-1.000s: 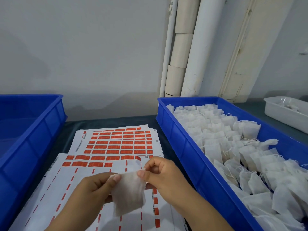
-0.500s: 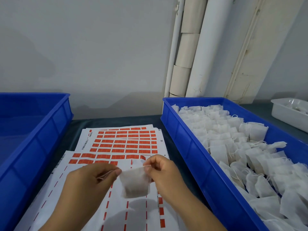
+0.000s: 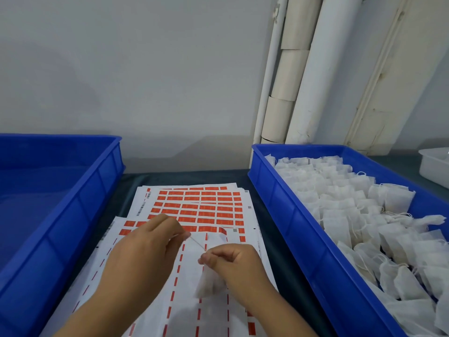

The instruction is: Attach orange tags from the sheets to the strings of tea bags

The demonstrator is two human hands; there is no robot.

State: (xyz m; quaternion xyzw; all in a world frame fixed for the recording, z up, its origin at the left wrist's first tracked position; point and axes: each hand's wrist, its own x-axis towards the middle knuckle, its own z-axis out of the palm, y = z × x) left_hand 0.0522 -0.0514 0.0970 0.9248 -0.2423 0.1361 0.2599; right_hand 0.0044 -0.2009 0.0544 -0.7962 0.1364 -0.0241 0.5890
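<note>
Dark tabletop (image 3: pixel 272 229) against a pale wall holds overlapping white sheets (image 3: pixel 150 312) of orange tags (image 3: pixel 201 207); their print is too small to read. Above the near sheet, the left hand (image 3: pixel 143 254) pinches one end of a white string (image 3: pixel 197 243), and the right hand (image 3: pixel 233 266) pinches the other end, with a tea bag (image 3: pixel 206 283) hanging under its fingers. Right, a blue bin (image 3: pixel 291 215) holds many white tea bags (image 3: pixel 340 205). Left stands another blue bin (image 3: pixel 85 203). Far right sits a white tray (image 3: pixel 435 166).
</note>
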